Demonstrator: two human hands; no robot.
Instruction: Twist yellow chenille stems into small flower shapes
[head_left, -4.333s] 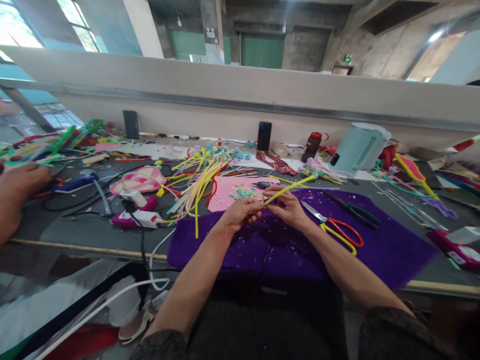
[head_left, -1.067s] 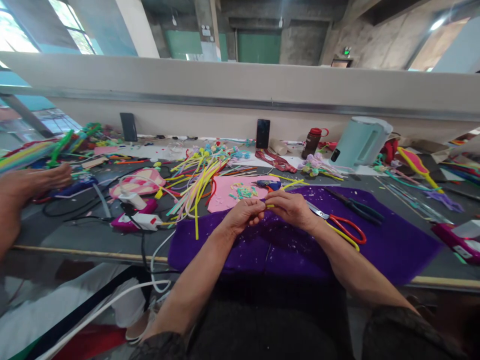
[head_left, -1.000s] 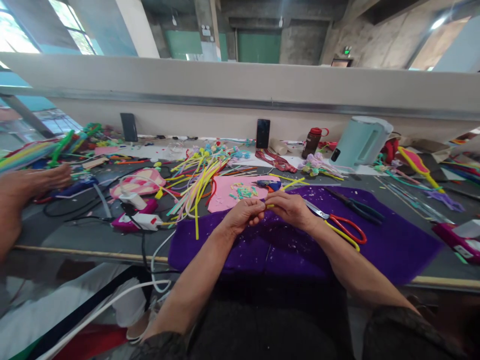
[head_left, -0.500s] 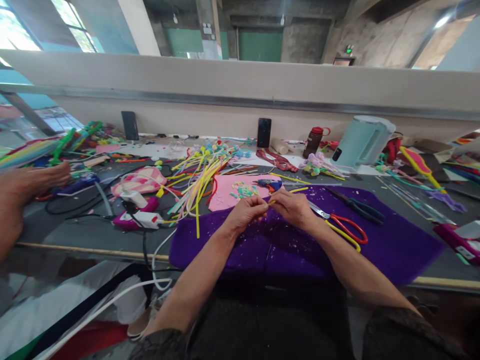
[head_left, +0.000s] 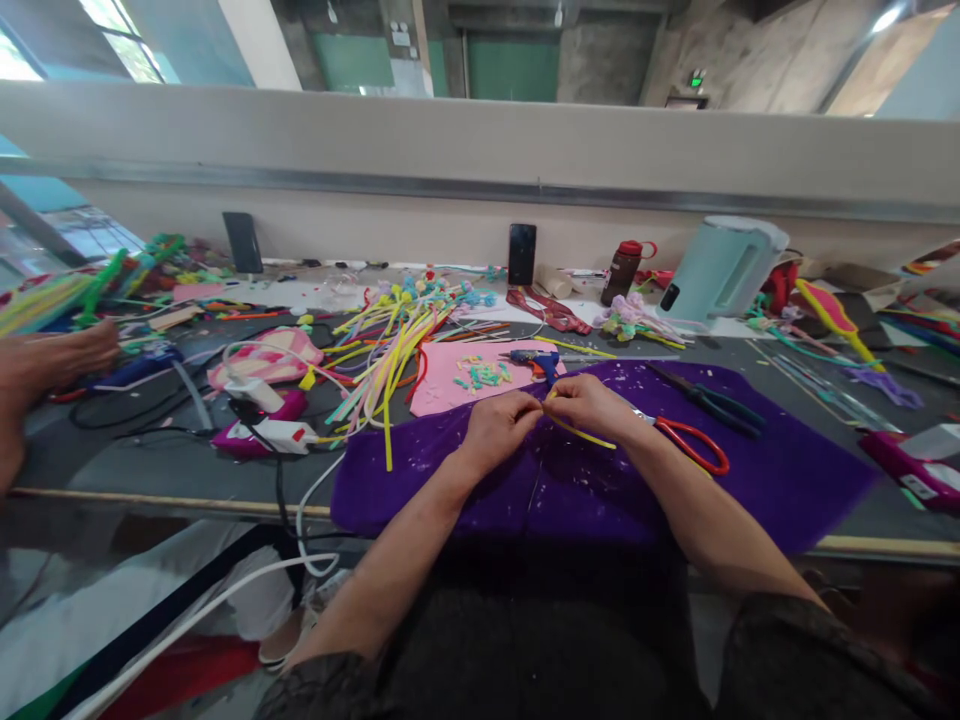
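Note:
My left hand and my right hand meet over the purple cloth, both with fingers pinched. Between the fingertips is a yellow pipe cleaner; its free length slopes down to the right below my right hand. Exactly where my left fingertips grip it is partly hidden. Just beyond my hands lie a pink sheet with small green and yellow pieces and a blue glue gun. Red-handled scissors rest beside my right wrist, partly covered by it.
Black-handled pliers lie on the cloth. Bundled yellow pipe cleaners, a power strip and cords are at left. A phone, a bottle and a pale kettle stand behind. Another person's hand is at far left.
The yellow pipe cleaner's free end has swung from behind my right hand to below it. My hands stay together, fingertips close. The view has shifted slightly.

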